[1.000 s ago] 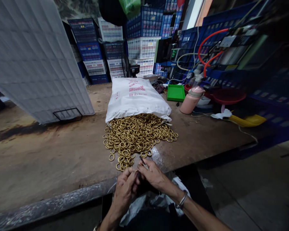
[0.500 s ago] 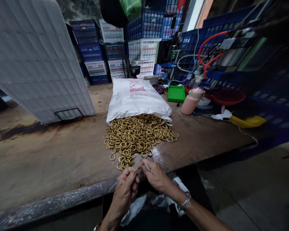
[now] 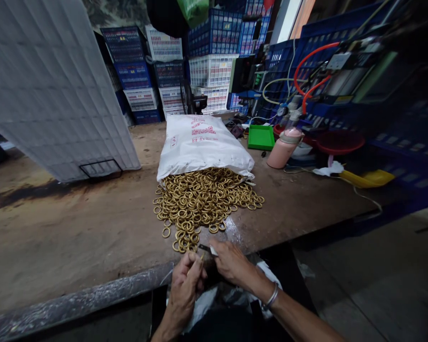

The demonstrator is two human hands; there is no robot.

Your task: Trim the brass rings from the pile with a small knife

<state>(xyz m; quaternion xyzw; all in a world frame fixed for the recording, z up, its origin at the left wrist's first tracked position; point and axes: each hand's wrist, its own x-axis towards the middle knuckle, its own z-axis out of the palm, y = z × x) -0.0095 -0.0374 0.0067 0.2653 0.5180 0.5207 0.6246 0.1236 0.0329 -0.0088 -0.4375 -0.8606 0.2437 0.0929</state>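
My left hand (image 3: 186, 280) is closed in a pinch on a brass-coloured ring (image 3: 201, 257), seen nearly edge-on and mostly covered by the fingers. In my right hand (image 3: 231, 261) is a small knife (image 3: 204, 248) with a dark, flat blade and a whitish handle. Its tip points left, just above the pinched ring and apart from it. Both hands are at the table's front edge. Beyond them a heap of brass rings (image 3: 203, 197) spills from the mouth of a white sack (image 3: 203, 152) with red print.
The wooden table (image 3: 74, 237) has a plastic-wrapped front edge. A tall white ribbed panel (image 3: 64, 90) stands on the left. A green tray (image 3: 261, 137), a pink bottle (image 3: 283, 151) and a red dish (image 3: 338, 141) are on the right. Stacked crates (image 3: 214, 71) fill the back.
My right hand has drawn slightly away from the left, and the knife's dark blade now shows apart from the ring. The left hand still pinches the ring, with a slight turn.
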